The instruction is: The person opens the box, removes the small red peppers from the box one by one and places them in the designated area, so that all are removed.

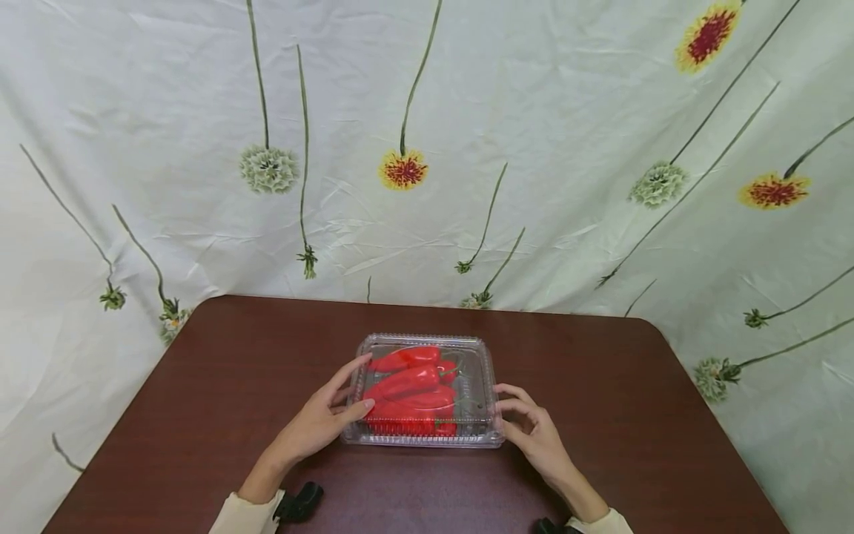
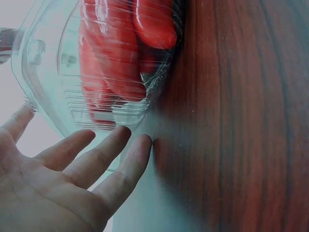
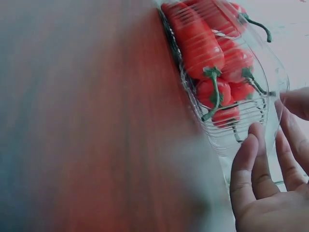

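A clear plastic clamshell container [image 1: 477,378] sits on the table, its lid down over several long red peppers [image 1: 410,386] with green stems. My left hand [image 1: 313,423] is at its left side, fingers spread and fairly straight, thumb by the front left corner. In the left wrist view those fingertips [image 2: 124,133] lie close against the ribbed side wall. At the opposite side, my right hand [image 1: 542,441] touches the container with loosely bent fingers. The right wrist view shows its fingertips [image 3: 251,140] near the ribbed wall and rim, beside the pepper stems [image 3: 212,92].
The dark reddish-brown wooden table [image 1: 253,356] has rounded far corners. A white cloth [image 1: 347,89] printed with flowers hangs behind it and along both sides. Black straps [image 1: 300,503] circle the wrists below cream sleeves [image 1: 247,515].
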`<state>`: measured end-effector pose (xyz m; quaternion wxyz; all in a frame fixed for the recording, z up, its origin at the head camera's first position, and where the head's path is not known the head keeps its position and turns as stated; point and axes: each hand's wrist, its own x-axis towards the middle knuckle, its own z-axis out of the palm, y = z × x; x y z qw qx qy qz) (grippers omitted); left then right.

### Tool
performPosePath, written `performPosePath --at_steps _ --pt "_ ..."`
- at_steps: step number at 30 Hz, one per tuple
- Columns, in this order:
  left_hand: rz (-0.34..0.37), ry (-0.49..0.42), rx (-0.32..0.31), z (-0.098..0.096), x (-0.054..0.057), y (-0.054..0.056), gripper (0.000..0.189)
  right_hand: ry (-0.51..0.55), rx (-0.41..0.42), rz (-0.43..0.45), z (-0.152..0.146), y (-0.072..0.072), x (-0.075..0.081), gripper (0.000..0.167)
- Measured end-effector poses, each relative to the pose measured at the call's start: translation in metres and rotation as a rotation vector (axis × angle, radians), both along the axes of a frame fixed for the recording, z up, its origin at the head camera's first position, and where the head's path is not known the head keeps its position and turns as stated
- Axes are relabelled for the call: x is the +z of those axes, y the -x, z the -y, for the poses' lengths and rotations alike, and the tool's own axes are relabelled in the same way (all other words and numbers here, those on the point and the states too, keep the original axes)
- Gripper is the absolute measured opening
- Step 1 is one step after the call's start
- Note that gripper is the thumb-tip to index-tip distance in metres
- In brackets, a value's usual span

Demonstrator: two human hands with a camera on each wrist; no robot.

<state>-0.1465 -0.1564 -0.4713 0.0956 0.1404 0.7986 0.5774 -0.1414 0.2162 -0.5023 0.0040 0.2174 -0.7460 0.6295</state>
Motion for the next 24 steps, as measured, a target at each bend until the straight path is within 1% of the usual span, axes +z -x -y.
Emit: performPosePath --at_steps 4,7,11,16,20,24 --pt "-0.019 0.002 -0.007 0.006 0.003 0.000 0.070 0.040 0.045 -0.012 0.002 0.003 -0.001 0.021" --pt "-0.028 -0.013 0.009 0.014 0.004 -0.001 0.069 0.046 0.060 -0.020 0.003 0.004 -0.002 0.022" --pt "-0.026 -0.038 0.044 0.022 0.006 -0.002 0.068 0.048 0.051 -0.016 0.003 0.004 -0.001 0.022" --pt "-0.017 -0.017 0.084 0.026 0.011 -0.008 0.066 0.037 0.030 -0.013 0.005 0.003 -0.002 0.022" --pt "0.004 0.003 0.084 0.028 0.010 -0.014 0.066 0.022 0.026 -0.024 0.005 0.003 -0.002 0.021" --pt "0.024 0.000 0.086 0.026 0.008 -0.016 0.063 0.019 0.031 -0.031 0.003 0.004 -0.001 0.021"
